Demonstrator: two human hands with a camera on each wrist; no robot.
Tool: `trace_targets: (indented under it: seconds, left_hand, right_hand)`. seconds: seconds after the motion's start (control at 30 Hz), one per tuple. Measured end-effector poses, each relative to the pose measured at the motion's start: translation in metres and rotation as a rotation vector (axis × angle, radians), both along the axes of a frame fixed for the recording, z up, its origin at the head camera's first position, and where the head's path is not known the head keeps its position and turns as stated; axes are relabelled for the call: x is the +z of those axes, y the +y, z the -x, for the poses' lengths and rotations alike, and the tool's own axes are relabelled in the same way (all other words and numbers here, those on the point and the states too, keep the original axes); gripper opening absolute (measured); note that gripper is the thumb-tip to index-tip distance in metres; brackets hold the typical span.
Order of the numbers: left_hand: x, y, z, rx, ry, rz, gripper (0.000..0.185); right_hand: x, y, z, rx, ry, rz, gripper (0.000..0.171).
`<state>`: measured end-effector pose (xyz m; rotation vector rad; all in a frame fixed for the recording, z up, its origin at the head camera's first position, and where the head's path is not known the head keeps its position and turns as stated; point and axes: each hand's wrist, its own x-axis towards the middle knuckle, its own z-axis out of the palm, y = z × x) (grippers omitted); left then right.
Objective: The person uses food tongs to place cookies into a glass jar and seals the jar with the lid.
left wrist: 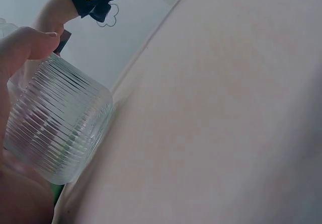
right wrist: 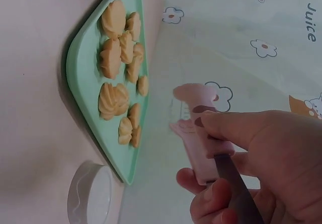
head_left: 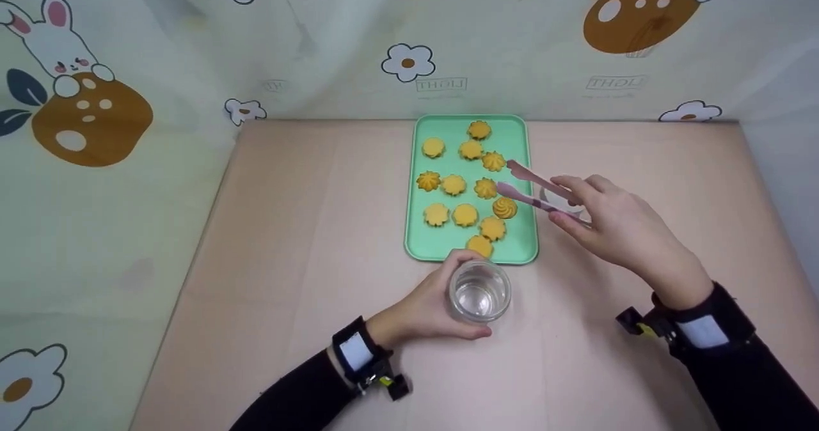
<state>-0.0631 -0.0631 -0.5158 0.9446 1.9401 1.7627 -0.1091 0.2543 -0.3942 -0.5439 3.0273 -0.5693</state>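
My left hand grips a clear glass, held just in front of the near edge of the green tray. Vertical ribs on the glass show in the left wrist view, and nothing is seen inside it. Between thumb and fingers, my right hand holds pink-tipped tongs with dark arms. The two tips are spread apart over the tray's right side, close to the cookies, with nothing between them. Several golden, flower-shaped cookies lie scattered on the tray.
A small white round dish or lid sits on the table to the right of the tray, partly hidden under the right hand in the head view. A printed curtain hangs behind the table and along its left side.
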Motion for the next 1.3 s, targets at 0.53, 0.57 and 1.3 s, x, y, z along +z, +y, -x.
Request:
trace_targets:
  seconds: [0.53, 0.57, 1.3]
  left_hand:
    - [0.0, 0.001, 0.001, -0.006, 0.014, -0.018, 0.097]
    - [0.0, 0.0, 0.001, -0.007, 0.012, -0.019, 0.097]
    - [-0.004, 0.001, 0.001, -0.014, 0.007, -0.019, 0.097]
  right_hand:
    - [-0.007, -0.01, 0.007, 0.034, -0.124, -0.125, 0.052]
    - [-0.007, -0.011, 0.007, 0.031, -0.136, -0.131, 0.052]
    - [0.002, -0.031, 0.01, 0.026, -0.12, -0.21, 0.047]
